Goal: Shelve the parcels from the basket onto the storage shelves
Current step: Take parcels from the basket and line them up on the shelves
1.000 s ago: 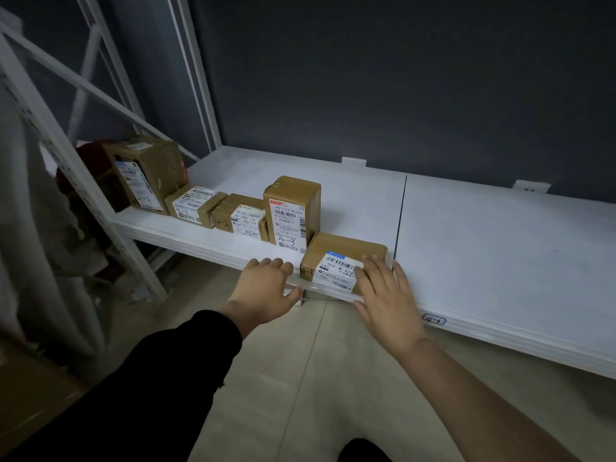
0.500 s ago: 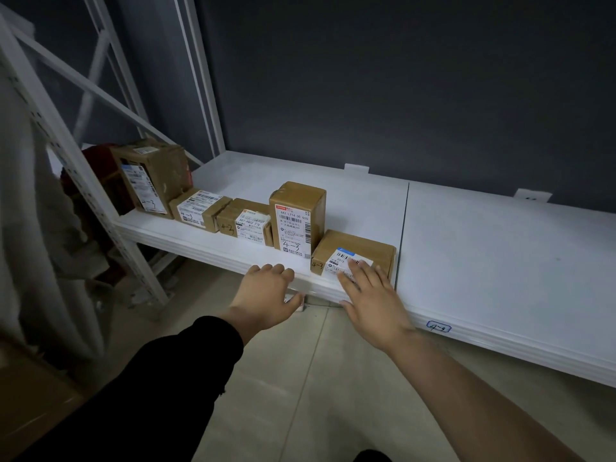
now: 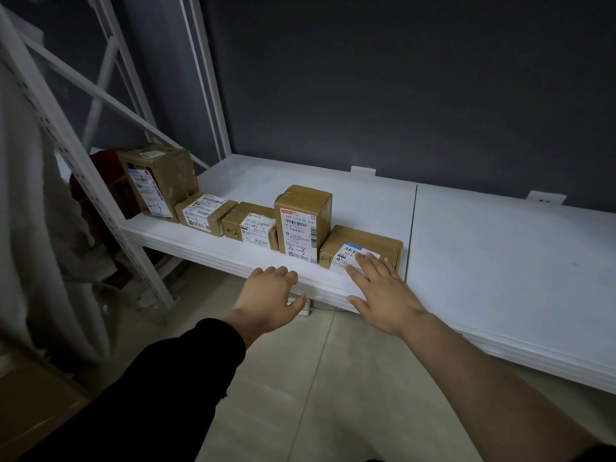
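Several brown cardboard parcels stand in a row along the front of a white shelf (image 3: 350, 201). The rightmost is a flat parcel (image 3: 363, 243) with a white barcode label. My right hand (image 3: 383, 291) lies flat with fingers spread, its fingertips resting on that parcel's front label. To its left stands a tall parcel (image 3: 301, 225) marked 4-3. My left hand (image 3: 268, 296) hovers at the shelf's front edge below the tall parcel, fingers curled, holding nothing. Further left sit two low parcels (image 3: 250, 225) (image 3: 205, 213) and a big box (image 3: 156, 181). No basket is in view.
The shelf's right panel (image 3: 506, 261) is bare white board. White rack uprights (image 3: 100, 208) and diagonal braces rise at the left. A dark wall backs the shelf. Pale fabric (image 3: 36, 235) hangs at far left. Tiled floor (image 3: 316, 378) lies under my arms.
My right hand slid the flat parcel back from the shelf edge, level with the tall parcel. The left hand stayed at the shelf edge.
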